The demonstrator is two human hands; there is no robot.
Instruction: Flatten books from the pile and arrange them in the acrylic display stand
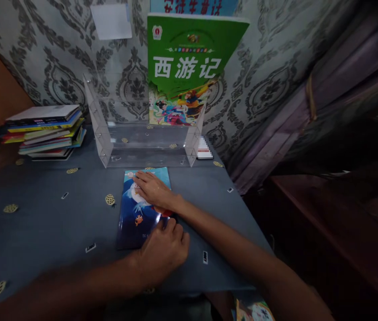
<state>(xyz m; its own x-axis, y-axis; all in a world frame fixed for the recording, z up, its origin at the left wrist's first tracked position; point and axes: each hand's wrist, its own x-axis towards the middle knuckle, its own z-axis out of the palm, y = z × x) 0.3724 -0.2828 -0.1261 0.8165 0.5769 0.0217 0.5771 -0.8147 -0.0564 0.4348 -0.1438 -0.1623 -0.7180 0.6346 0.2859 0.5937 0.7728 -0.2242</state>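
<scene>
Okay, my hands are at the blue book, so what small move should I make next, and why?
Probably secure the near right corner of the blue book with your left hand. That hand is curled over that corner, and your right hand lies across the book's upper part. The left hand hides whether it already grips there.

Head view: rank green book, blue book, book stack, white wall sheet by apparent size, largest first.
1. Green book
2. Blue book and book stack: too alike to rank
3. White wall sheet
</scene>
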